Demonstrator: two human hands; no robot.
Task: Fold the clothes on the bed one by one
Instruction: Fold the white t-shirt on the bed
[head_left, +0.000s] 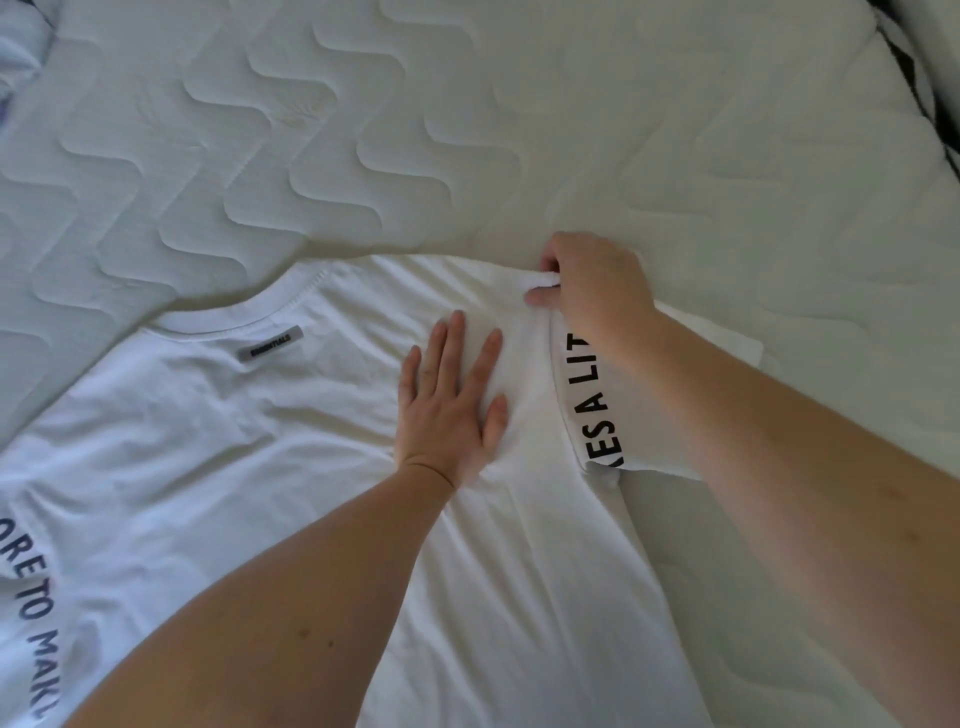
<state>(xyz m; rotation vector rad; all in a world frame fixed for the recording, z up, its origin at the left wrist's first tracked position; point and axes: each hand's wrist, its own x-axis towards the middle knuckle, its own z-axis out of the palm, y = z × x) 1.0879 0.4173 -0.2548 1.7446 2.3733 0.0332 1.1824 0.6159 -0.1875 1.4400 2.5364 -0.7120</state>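
At the far left edge a bunched bit of pale cloth (18, 52) can be seen on the mattress (467, 130), too cropped to be identified. A white T-shirt (218, 457) is spread flat over the near part of the mattress, from the left edge past the middle, with its collar (249, 306) towards the far side and a small grey label (270, 345) just below the collar. Black lettering (36, 613) is printed along the shirt's left edge. The left hand (452, 410) is laid palm down on the shirt right of the collar, its fingers straight and slightly apart, pressing the cloth flat. Just beside it, to the right, a sleeve (597, 415) bearing black letters is turned over onto the shirt. The sleeve's far corner is pinched by the right hand (592, 291), with the fingers curled round a small bunch of cloth. At the far right corner a dark patterned edge (914, 67) borders the mattress.
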